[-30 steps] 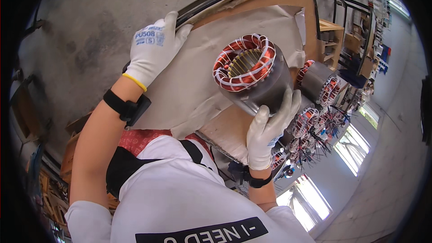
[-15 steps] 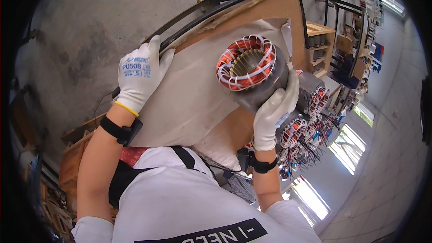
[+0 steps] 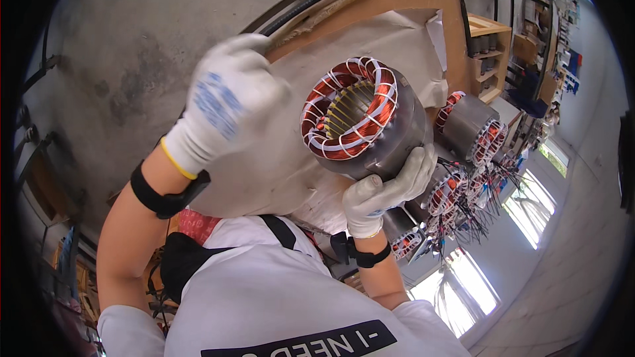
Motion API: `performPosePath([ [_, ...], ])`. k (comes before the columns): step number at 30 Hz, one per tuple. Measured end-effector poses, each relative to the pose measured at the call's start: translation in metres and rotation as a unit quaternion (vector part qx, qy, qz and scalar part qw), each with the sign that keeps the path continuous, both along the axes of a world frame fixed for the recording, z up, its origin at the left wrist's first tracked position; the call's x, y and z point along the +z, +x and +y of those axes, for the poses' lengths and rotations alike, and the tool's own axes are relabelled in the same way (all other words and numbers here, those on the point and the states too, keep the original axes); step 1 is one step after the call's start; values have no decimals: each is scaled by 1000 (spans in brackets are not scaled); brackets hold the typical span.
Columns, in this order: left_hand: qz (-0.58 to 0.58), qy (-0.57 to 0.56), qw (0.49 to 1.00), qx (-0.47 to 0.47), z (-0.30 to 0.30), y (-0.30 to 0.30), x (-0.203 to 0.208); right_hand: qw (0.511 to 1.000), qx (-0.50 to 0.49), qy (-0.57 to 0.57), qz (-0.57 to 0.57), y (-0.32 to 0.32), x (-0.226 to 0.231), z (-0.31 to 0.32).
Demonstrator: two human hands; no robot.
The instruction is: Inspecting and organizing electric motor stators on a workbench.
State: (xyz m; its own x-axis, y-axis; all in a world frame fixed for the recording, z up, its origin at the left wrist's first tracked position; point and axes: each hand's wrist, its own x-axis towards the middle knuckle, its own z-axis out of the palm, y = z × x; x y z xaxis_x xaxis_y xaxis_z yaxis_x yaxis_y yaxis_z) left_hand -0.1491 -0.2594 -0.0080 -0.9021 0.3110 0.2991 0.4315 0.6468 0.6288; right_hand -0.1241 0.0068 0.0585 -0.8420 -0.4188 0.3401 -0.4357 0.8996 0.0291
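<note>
A grey metal motor stator (image 3: 407, 116), with a ring of red copper windings laced in white on its end, sits tilted above the covered bench. Its open bore faces up and left, lined with yellow slot liners. My right hand (image 3: 390, 192), in a white work glove, grips the stator's lower side with thumb and fingers spread against the casing. Left of the stator, my left hand (image 3: 231, 99) is in the air in the same kind of glove, near the bench's far left edge. Motion smears its fingers, and nothing shows clearly in it.
Several more stators (image 3: 469, 122) with loose dark leads crowd the right side, close to my right hand. A grey sheet (image 3: 291, 132) covers the brown bench board (image 3: 390, 0), which has a black-edged rim. Beyond stands a wooden shelf (image 3: 486, 59).
My left hand has come off the bench's rim and moved right, its fingers now curled and blurred. The stator has turned slightly, with my right hand lower on its side. The view has shifted.
</note>
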Motion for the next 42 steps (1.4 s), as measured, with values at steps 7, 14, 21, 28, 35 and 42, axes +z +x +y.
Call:
performPosePath([
  [7,-53,73,995,-45,33,17,11,1000,-10,-20,16,0,-6,3],
  [14,-44,-97,975,194,12,-16,-32,998,-20,-51,-36,-39,9,0],
  [21,-196,-53,956,212,12,-22,-32,981,-48,-178,-68,-92,20,7],
  [28,-227,-69,946,220,14,-22,-27,966,-62,-205,-145,-159,18,12],
  [35,-277,-68,932,223,18,-26,-18,908,-135,-265,-295,-217,29,22],
  [42,-271,-91,929,235,19,-19,-23,980,-28,-175,-92,-147,12,11],
])
